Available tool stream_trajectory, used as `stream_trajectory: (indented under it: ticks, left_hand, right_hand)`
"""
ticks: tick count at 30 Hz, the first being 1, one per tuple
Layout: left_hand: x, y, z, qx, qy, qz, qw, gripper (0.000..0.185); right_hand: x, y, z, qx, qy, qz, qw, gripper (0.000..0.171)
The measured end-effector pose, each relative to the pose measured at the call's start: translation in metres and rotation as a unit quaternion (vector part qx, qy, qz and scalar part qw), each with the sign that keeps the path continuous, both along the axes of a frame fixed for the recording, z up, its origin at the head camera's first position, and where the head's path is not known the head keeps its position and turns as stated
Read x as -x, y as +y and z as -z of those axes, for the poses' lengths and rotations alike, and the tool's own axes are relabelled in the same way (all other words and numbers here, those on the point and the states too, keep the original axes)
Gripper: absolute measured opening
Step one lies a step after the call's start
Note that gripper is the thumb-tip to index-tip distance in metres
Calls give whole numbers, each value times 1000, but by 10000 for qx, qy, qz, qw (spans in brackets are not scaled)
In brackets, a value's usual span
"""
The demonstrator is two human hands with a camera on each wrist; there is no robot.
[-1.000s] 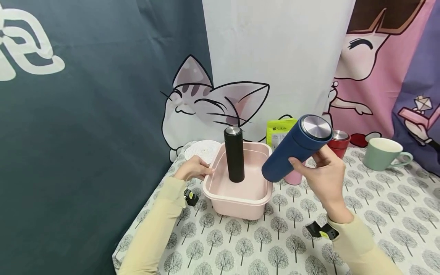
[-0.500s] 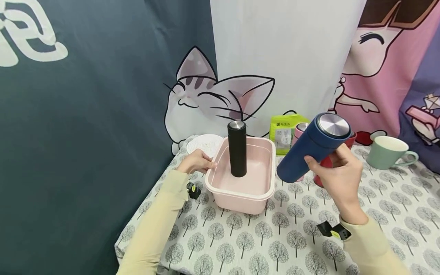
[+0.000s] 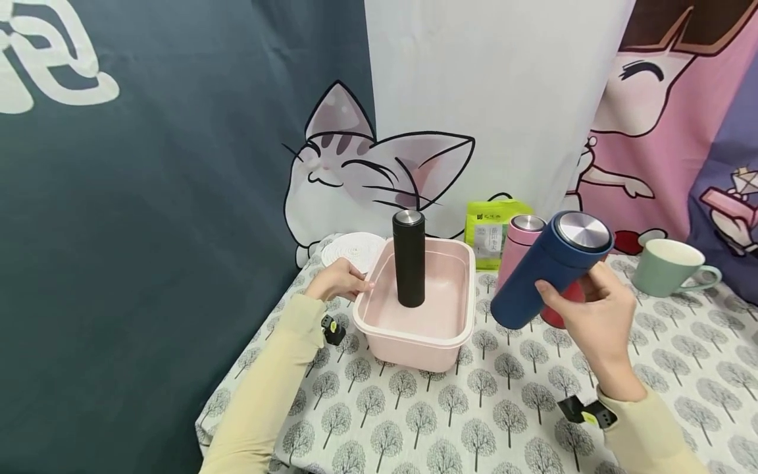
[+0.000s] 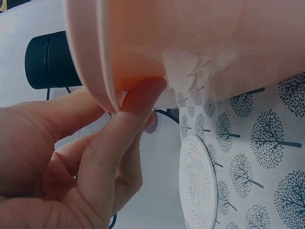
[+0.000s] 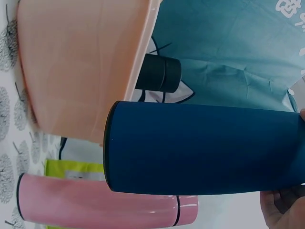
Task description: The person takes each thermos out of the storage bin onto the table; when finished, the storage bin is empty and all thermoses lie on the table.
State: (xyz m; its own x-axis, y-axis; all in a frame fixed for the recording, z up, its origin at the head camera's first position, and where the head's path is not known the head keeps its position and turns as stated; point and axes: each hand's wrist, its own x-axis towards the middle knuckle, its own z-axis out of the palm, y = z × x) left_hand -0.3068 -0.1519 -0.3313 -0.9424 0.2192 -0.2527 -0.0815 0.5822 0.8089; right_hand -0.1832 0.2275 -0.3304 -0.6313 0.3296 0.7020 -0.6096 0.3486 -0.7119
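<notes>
Right hand, raised beside the pink basin, grips a tilted blue thermos; left hand, extended forward, pinches the rim.

- Tub sits on bench; first flask stands in it.
- Left hand touches its left rim.
- Mat lies behind left, bag behind right.
- Right hand holds second flask right of tub, before third flask and fourth flask.
- Mug stands farther right.
</notes>
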Motion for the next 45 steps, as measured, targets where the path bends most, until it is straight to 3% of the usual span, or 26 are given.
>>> stream_trajectory:
  ticks: [9, 15, 30, 45]
  left_hand:
    - [-5, 1, 0, -49, 39, -19, 10000, 28]
    - [-6, 1, -2, -14, 60, -22, 10000, 30]
    - [-6, 1, -2, -34, 15, -52, 10000, 30]
    - [-6, 2, 2, -6, 109, -161, 9998, 30]
  right_hand:
    - [-4, 10, 7, -155, -16, 15, 9999, 56]
    - [-2, 19, 13, -276, -234, 370, 9987, 53]
    - [1, 35, 24, 11, -513, 538, 9972, 58]
    - [1, 60, 40, 10, -677, 1219, 9902, 56]
